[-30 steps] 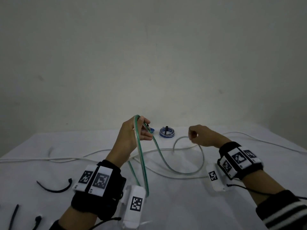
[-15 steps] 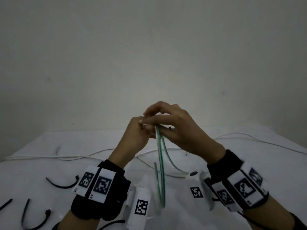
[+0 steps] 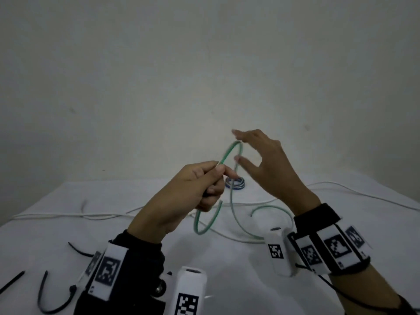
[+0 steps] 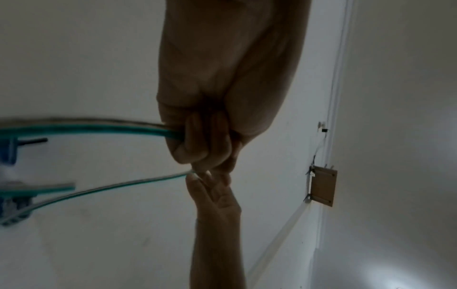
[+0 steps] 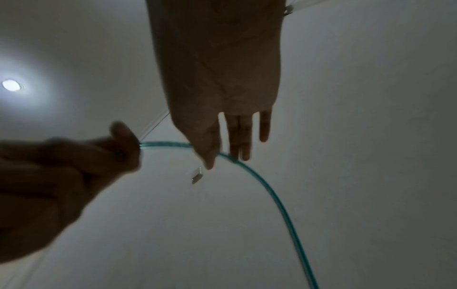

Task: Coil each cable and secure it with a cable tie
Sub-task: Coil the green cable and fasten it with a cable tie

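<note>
My left hand (image 3: 213,178) is raised above the table and grips a green cable (image 3: 228,152) in its curled fingers. One loop (image 3: 202,226) hangs below the fist. A second strand arcs up from the fist and runs down past my right thumb to the table. My right hand (image 3: 241,147) is beside that arc with straight, spread fingers. In the right wrist view the thumb (image 5: 207,156) and fingertips touch the green cable (image 5: 269,189) without gripping it. In the left wrist view the left hand (image 4: 202,148) holds two strands of the green cable (image 4: 99,128).
A coiled blue-and-white cable (image 3: 236,184) bound with a black tie lies at the table's back. A long white cable (image 3: 68,215) runs across the white table (image 3: 227,276). Several loose black cable ties (image 3: 54,303) lie at the front left.
My right hand lifted a length of green cable from the table to my left hand, then let go and opened. My left hand now holds the added loop.
</note>
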